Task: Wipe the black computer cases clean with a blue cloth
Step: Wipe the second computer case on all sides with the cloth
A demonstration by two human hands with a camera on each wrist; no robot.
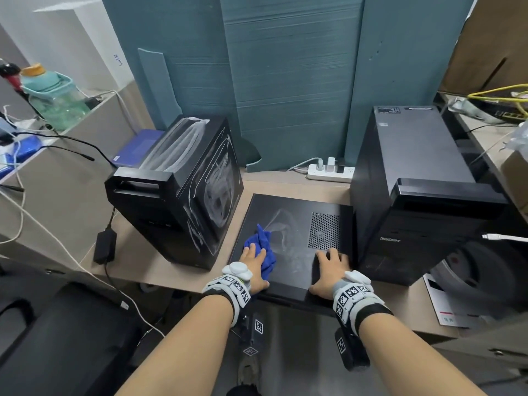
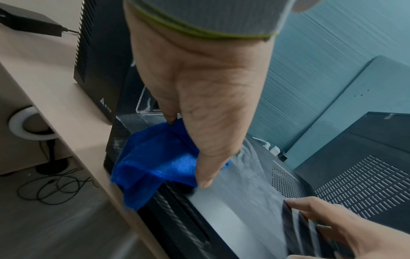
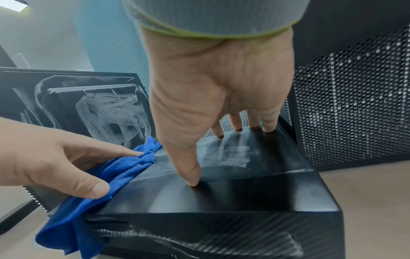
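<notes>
Here, from the head view, the left hand (image 1: 255,262) presses the blue cloth (image 1: 264,250) flat on the lying case (image 1: 288,244), at seven o'clock of its vent. Left wrist view: cloth overhangs the case's edge. Right wrist view: the right hand (image 3: 221,98), fingers spread, rests on the case.

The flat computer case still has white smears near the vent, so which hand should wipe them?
Left, probably. The left hand already presses the blue cloth onto the flat case, beside the smears. The right hand rests flat on the case, seemingly steadying it.
</notes>
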